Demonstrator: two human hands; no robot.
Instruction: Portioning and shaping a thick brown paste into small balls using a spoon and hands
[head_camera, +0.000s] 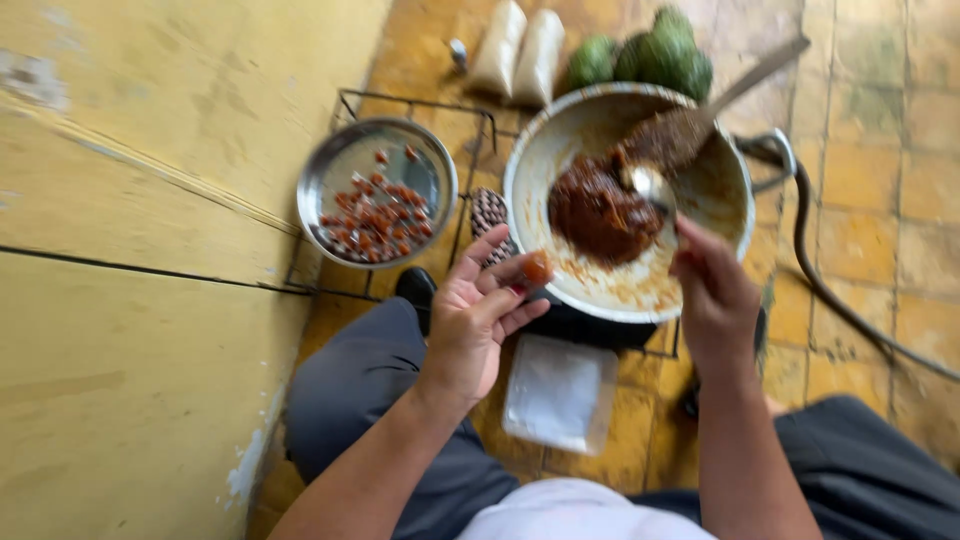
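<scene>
At left hand (480, 320) fingertips: brown ball (537, 268); right hand (715, 300) spoon (650, 185) in pan (720, 200).

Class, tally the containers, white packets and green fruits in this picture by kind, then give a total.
Metal pans: 2, the large pan and the small pan
White packets: 3
Green fruits: 3
Total: 8
</scene>
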